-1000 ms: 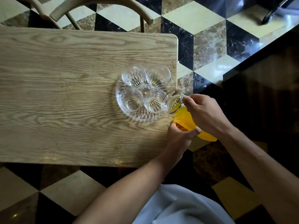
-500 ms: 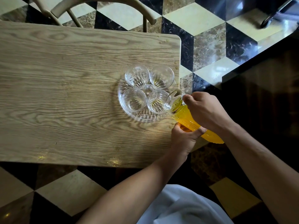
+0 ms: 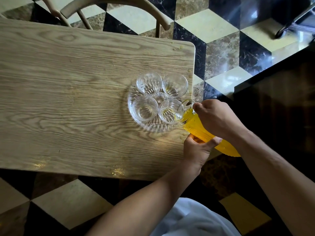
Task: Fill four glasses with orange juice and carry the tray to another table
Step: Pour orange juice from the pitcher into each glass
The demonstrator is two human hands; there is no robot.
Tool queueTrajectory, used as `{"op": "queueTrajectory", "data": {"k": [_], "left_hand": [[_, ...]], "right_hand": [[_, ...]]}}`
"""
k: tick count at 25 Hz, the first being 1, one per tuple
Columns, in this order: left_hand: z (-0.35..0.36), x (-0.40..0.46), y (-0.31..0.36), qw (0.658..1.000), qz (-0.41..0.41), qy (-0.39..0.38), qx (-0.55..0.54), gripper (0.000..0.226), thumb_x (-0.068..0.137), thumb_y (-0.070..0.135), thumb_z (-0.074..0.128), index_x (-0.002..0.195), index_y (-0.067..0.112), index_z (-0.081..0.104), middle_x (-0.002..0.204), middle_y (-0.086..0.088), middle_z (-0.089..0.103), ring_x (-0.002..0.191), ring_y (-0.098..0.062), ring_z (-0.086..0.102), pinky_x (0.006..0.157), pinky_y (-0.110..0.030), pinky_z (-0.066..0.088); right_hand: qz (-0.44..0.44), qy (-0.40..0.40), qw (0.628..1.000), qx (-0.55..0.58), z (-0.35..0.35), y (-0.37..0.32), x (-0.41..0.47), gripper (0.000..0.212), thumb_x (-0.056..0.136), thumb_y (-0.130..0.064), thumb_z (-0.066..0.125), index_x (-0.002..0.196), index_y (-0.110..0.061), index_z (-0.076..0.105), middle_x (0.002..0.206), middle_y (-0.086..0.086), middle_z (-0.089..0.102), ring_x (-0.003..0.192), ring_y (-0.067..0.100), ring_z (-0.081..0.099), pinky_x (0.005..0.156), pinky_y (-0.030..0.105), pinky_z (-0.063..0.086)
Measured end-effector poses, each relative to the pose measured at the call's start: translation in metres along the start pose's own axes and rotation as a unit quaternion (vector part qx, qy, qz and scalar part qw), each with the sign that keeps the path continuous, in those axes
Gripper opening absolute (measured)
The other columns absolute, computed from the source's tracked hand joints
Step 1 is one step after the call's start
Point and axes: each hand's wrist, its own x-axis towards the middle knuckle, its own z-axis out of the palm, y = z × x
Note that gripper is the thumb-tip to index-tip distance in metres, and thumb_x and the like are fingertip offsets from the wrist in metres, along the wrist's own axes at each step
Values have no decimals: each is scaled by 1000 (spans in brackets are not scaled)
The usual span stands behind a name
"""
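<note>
A round clear glass tray (image 3: 134, 116) sits near the right end of the wooden table (image 3: 68, 99) and carries several ribbed clear glasses. The near-right glass (image 3: 167, 111) holds a thin trace of yellow liquid at its bottom, as does the far-right glass (image 3: 174, 86). The two left glasses (image 3: 144, 109) look empty. A glass jug of orange juice (image 3: 196, 126) is tilted with its spout over the near-right glass. My right hand (image 3: 216, 118) grips the jug's upper side. My left hand (image 3: 198, 150) supports the jug from below.
A wooden chair (image 3: 112, 2) stands behind the table's far edge. Small juice drops lie near the table's right edge (image 3: 189, 71). A dark counter (image 3: 281, 99) rises on the right. The floor is chequered marble tile.
The jug has tipped a little further, with juice now reaching its spout. My view has shifted slightly; both hands keep their hold.
</note>
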Motion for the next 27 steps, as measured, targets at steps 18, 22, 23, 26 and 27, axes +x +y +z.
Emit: {"op": "queueTrajectory", "data": {"k": [18,22,23,26,27], "left_hand": [[6,-8,6,999,-25,-35,-14,39,75,14,92,108,15,71,89,8,77,73,1,70,66,-13,52],[8,-9,6,999,-30,-32,-14,35,76,11,91,105,15,71,86,8,78,72,0,70,66,-13,53],[9,-10,6,999,-34,-32,-13,35,76,12,91,104,15,71,87,8,78,72,0,70,66,-14,53],[10,-12,8,999,-42,-30,-6,41,75,16,92,110,11,72,96,1,79,78,-5,71,71,-18,54],[10,-12,8,999,-44,-30,-6,43,75,17,93,112,10,71,99,-3,80,80,-7,71,73,-20,55]], "right_hand": [[50,-8,998,-41,-1,0,14,47,103,-38,42,68,-10,53,62,12,54,59,32,54,46,28,34],[-9,-13,996,-83,-3,-3,11,39,105,-24,41,73,-6,53,71,19,59,68,40,61,58,37,50],[-10,-14,996,-82,-3,-3,11,39,105,-25,41,73,-6,55,70,17,59,67,37,60,58,36,50],[6,-16,996,-86,-3,-1,14,43,105,-29,41,75,-2,57,71,20,60,67,38,60,55,33,46],[15,-16,996,-81,-2,0,15,45,105,-31,41,75,-2,58,71,21,61,67,39,60,53,32,43]]}}
